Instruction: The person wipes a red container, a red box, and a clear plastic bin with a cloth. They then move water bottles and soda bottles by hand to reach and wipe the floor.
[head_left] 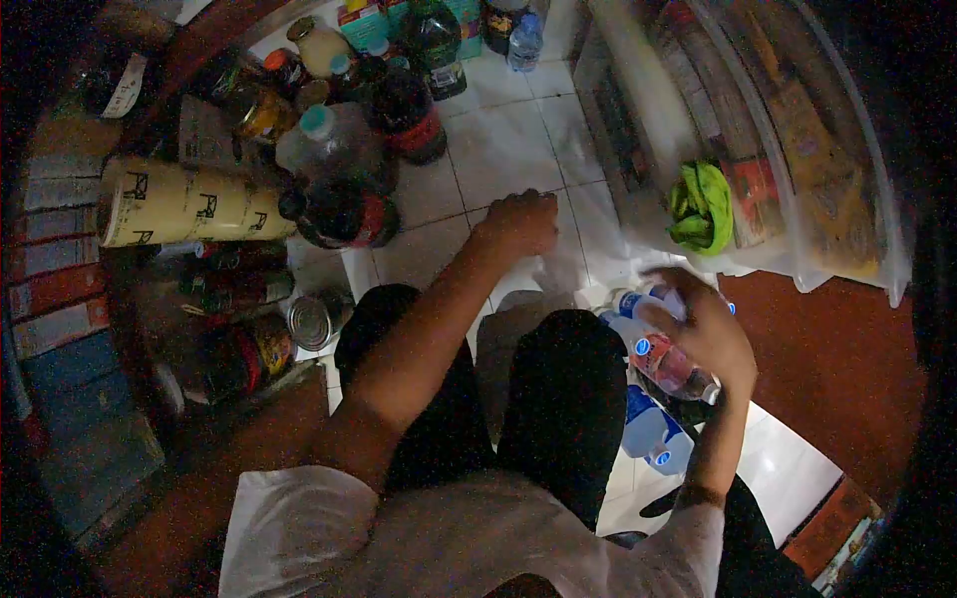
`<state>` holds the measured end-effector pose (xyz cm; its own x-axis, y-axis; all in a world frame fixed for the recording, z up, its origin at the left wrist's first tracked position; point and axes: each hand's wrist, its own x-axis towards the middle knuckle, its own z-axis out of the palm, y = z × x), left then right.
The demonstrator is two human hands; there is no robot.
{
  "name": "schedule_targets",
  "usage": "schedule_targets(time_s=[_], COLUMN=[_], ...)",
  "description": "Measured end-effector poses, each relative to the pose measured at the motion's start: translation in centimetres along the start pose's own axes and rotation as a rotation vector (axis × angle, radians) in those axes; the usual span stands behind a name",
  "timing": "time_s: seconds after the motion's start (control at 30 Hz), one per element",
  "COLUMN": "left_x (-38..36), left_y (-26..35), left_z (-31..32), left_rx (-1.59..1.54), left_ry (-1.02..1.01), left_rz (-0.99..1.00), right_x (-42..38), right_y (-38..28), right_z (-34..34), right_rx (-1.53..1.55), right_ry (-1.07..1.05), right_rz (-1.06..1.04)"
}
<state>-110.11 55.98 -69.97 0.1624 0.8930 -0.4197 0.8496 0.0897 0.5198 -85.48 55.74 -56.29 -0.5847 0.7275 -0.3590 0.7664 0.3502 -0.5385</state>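
Note:
My left hand (520,221) is closed, its fingers curled, over the white tiled floor; whatever lies inside the fingers is hidden. Low on the right, my right hand (703,329) is blurred and curved over a cluster of small plastic bottles, and I cannot tell whether it grips one. A bottle with a blue label (630,302) lies close to its thumb. Below the palm, a clear bottle with a reddish label (670,367) points its cap toward my wrist. Another blue-labelled bottle (658,439) lies nearer my leg.
Dark soda bottles (409,125) and a large clear jug with a teal cap (334,149) stand at the left, near a cream patterned cylinder (194,204) and a tin can (314,321). A bright green bundle (701,207) sits against the translucent plastic drawers (797,130) on the right.

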Motion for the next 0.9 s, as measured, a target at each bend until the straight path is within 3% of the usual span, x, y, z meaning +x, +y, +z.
schedule_targets(time_s=[0.1,0.13,0.17,0.23,0.27,0.3,0.37,0.43,0.57,0.6,0.63,0.67,0.73,0.77,0.8,0.83,0.9], left_x=[-0.2,-0.5,-1.2,-2.7,-3.5,-4.3,-5.6,-6.4,-7.0,-5.8,-4.8,-4.2,-3.6,-4.5,-4.3,-3.7,-1.8], left_y=[1.4,1.8,2.4,3.4,4.1,4.6,5.0,4.8,3.7,3.3,2.9,1.4,-0.7,-0.3,-1.3,-2.3,-3.7], left_z=[0.8,0.6,0.0,-0.2,0.4,0.8,1.1,1.2,0.8,0.1,-0.3,1.3,-1.1,-2.9,-2.6,-2.5,-2.7], left_rx=[0.032,0.039,0.061,0.097,0.104,0.104,0.080,0.058,0.132,0.121,0.114,0.152,0.103,0.005,-0.005,0.002,0.036], left_ry=[-0.013,-0.012,-0.060,-0.098,0.032,0.158,0.184,0.214,0.333,0.190,0.031,0.176,-0.026,-0.028,-0.080,-0.126,-0.192], left_rz=[-0.063,-0.058,-0.069,-0.075,-0.054,-0.034,0.010,0.043,0.041,-0.032,-0.094,-0.032,-0.070,-0.148,-0.092,-0.100,-0.126], right_x=[10.8,16.5,22.3,31.7,35.9,40.6,49.6,48.9,45.3,46.4,45.1,41.6,34.4,30.9,27.2,22.6,13.0], right_y=[-3.5,-3.0,-1.9,-0.9,-0.3,1.7,5.7,3.4,1.6,4.2,5.0,3.8,2.4,2.5,2.9,3.2,1.6], right_z=[0.8,1.6,2.8,4.3,5.2,5.2,5.4,6.3,7.3,8.0,8.4,8.5,8.2,8.0,7.4,6.5,4.2], right_rx=[-0.267,-0.074,-0.065,-0.195,-0.254,-0.347,-0.561,-0.461,-0.107,-0.446,-0.495,-0.483,-0.398,-0.378,-0.366,-0.323,-0.259], right_ry=[0.239,0.278,0.414,0.537,0.594,0.667,0.854,0.775,0.470,0.484,0.491,0.478,0.450,0.502,0.561,0.337,0.251], right_rz=[-0.306,-0.317,-0.416,-0.356,-0.265,-0.401,-0.654,-0.575,-0.172,-0.391,-0.410,-0.436,-0.495,-0.617,-0.741,-0.531,-0.422])
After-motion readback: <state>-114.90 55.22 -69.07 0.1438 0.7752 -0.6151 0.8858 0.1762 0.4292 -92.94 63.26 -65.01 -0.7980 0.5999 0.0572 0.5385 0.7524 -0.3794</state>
